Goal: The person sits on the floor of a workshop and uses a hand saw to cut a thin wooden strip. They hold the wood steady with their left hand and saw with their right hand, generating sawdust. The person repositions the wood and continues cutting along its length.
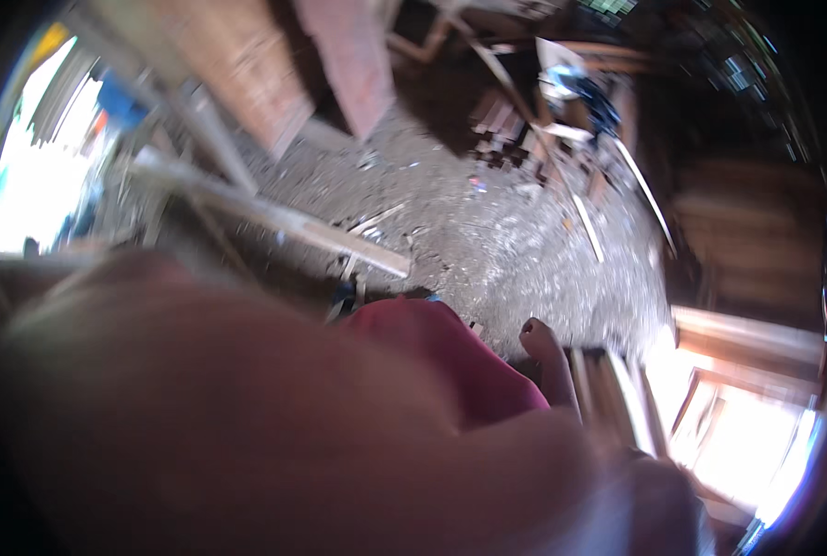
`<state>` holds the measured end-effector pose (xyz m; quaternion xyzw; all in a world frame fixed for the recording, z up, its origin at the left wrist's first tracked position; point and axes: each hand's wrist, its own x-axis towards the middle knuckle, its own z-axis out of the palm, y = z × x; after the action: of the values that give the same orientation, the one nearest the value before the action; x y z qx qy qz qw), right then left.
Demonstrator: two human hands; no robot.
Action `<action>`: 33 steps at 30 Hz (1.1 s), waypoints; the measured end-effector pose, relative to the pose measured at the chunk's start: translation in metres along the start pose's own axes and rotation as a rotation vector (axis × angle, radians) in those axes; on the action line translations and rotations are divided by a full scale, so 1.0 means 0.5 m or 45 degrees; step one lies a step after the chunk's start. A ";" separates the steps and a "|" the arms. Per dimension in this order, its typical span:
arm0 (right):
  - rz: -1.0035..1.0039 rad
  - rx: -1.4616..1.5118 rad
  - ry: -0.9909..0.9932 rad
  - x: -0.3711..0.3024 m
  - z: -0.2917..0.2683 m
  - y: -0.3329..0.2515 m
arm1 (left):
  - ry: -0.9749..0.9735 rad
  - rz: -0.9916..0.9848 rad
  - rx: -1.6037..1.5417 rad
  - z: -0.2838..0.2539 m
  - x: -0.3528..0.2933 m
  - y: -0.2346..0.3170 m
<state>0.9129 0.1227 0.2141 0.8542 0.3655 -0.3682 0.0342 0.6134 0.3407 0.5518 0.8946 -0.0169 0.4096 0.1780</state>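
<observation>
A large, blurred stretch of bare skin, which looks like my left hand and arm point(247, 398), fills the lower left very close to the camera. Its fingers cannot be made out, and it hides much of what lies below. Beyond it shows the pink cloth point(441, 357) of my clothing. To the right of that cloth, my right hand point(538, 337) hangs low over the dirt floor with its fingers curled closed. Whatever those fingers may hold is too small and hidden to tell. Several long wooden pieces point(608, 398) lie just right of the right forearm.
A pale board point(311, 227) slants across the dirt floor point(488, 246). Wide planks point(237, 65) jut in from the upper left. Stacked wood pieces point(506, 125) and a dark blue object point(599, 107) are at the back right. Bright openings point(738, 431) show at both sides.
</observation>
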 end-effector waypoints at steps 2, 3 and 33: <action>-0.174 -0.183 -0.037 0.074 0.004 0.025 | -0.031 -0.025 -0.028 0.082 -0.004 0.010; -0.254 -0.259 -0.057 0.116 -0.011 0.026 | -0.012 -0.030 -0.013 0.103 -0.003 0.014; -0.746 -0.736 -0.610 -0.013 0.205 -0.374 | 0.351 -3.279 -0.883 0.451 -1.128 1.039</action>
<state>0.7267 0.2218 0.1832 0.5615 0.6604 -0.4323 0.2484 0.3114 -0.2859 0.1577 0.1343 0.7474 0.0123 0.6506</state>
